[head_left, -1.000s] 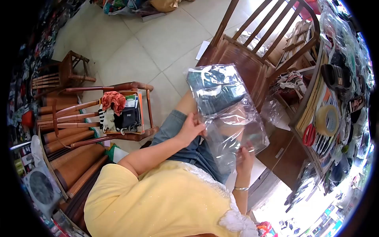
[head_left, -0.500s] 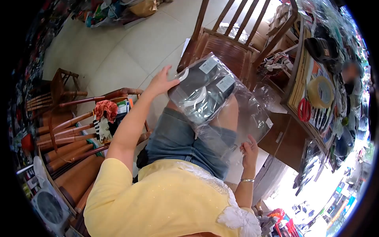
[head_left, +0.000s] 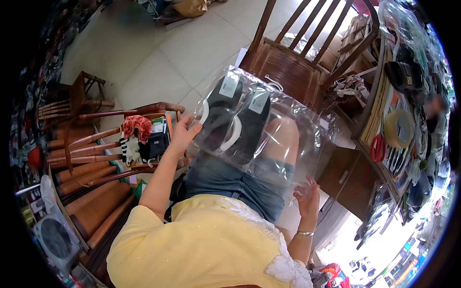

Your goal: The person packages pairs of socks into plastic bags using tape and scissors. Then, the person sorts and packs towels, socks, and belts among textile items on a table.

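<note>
A clear plastic bag (head_left: pixel 312 129) lies stretched across my lap. Inside its left part is a pair of dark slippers (head_left: pixel 248 122), side by side, each with a white curved edge and a pale label near the far end. My left hand (head_left: pixel 185 137) grips the bag's left side, thumb beside the nearer white edge. At the bag's lower right corner, the fingers of my right hand (head_left: pixel 307 197) pinch the loose plastic. The right part of the bag is flat, with my bare knee showing through it.
A wooden chair (head_left: pixel 288 67) stands just ahead. To the right, a crowded table holds a tape roll (head_left: pixel 398 128), red-handled scissors (head_left: pixel 378 148) and a dark shoe (head_left: pixel 403 75). A cardboard box (head_left: pixel 343 175) sits below it. Another chair (head_left: pixel 129 113) with a red cloth (head_left: pixel 137 128) is at left.
The bag has been pulled wider and flatter over my lap, and the slippers now lie more upright in view. My right hand has closed on the bag's corner.
</note>
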A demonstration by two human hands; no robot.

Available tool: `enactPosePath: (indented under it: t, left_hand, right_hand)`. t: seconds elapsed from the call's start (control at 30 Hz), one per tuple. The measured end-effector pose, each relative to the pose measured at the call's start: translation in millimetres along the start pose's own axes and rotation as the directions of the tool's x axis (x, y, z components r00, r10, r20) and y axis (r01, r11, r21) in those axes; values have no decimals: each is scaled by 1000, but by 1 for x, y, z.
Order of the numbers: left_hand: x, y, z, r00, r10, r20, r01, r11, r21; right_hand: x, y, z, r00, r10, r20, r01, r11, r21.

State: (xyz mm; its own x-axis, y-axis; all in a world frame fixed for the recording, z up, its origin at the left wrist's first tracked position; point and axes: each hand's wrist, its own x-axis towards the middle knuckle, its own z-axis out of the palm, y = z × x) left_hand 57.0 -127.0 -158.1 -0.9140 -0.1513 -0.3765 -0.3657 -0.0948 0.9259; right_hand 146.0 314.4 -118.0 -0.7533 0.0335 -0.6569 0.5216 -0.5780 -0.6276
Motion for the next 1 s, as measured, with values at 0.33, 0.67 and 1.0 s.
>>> enactPosePath:
  t: [0.33,0.67,1.0]
  left_hand:
    - [10,-50,-17,998,47,-31,-50,991,-121]
    - [-11,-49,14,995,-27,-94,15,991,-133]
    - [-1,-51,-1,999,-18,-38,15,997,-82]
  right_hand:
    - [-8,-115,4,76,-990,120,486,-68,-871]
    - [13,-255,19,-29,-996,80,488,-84,-869]
    - [9,-210,14,-4,-992,125,512,-109,-852]
